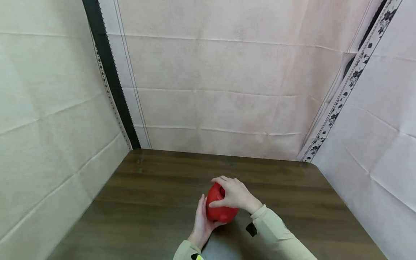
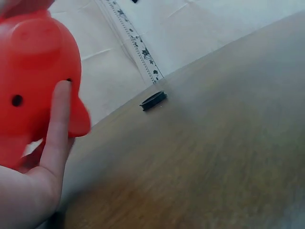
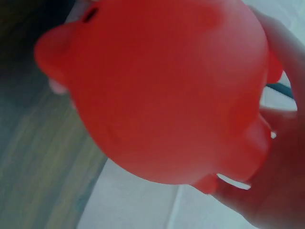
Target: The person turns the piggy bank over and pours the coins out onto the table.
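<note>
Where the cream fabric walls [image 1: 211, 83] close in on three sides, we note that they are the largest element, hung in creased panels with a black strip [image 1: 108, 76] at the left corner and a floral-patterned border [image 1: 344, 94] at the right. Below them lies the dark wooden table [image 1: 146, 202], its grain running left to right.

Next in size, we see two forearms in pale sleeves [image 1: 276, 234] entering from the lower edge of the head view and meeting above the table's near half.

Between the hands sits the red plastic pig [image 1: 221, 209], a rounded, hollow-looking figure with small black dots and stubby projections. In the head view it is near the table's centre line; whether it rests on the surface or is lifted just above it, we cannot tell.

The left hand [image 1: 201, 224] supports the pig from the near left side, palm against it; the left wrist view shows one finger [image 2: 57, 124] laid straight along the red body. The right hand [image 1: 235, 196] covers the pig from above and the right, fingers curled over its top and thumb pressed on its side.

Smallest, a flat black ring-shaped piece [image 2: 153, 100] lies on the table near the far wall, well apart from the hands, visible in the left wrist view.
</note>
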Demonstrator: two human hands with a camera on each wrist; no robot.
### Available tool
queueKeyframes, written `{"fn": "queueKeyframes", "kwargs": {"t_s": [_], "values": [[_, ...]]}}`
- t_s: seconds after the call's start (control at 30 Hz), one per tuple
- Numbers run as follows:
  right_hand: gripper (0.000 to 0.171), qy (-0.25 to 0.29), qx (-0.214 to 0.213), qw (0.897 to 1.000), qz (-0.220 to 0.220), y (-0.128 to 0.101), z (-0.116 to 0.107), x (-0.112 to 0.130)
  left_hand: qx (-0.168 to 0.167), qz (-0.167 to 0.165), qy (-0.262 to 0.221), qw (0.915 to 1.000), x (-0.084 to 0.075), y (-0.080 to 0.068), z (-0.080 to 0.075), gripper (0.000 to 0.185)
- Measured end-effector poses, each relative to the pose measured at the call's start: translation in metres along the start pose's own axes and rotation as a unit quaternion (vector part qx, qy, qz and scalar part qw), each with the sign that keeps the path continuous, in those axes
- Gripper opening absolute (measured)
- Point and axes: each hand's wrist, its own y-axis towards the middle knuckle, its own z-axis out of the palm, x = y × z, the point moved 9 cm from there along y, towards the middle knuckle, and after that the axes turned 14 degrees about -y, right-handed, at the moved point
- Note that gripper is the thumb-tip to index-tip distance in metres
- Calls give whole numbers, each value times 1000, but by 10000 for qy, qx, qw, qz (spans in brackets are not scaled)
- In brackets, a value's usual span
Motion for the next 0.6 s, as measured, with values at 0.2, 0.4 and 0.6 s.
{"fn": "queueKeyframes", "kwargs": {"t_s": [0.2, 0.4, 0.6], "values": [[60, 1018, -667, 9873, 1023, -2, -10, -22, -22, 205, -512, 9985, -9, 1, -4, 67], [55, 2154, -1245, 9565, 1520, -1, -7, -33, -72, 504, -1330, 9898, -26, 0, -13, 51], [52, 3118, -1577, 9138, 2069, -3, -3, -50, 159, 927, -1659, 9817, -45, -2, -2, 28]]}}
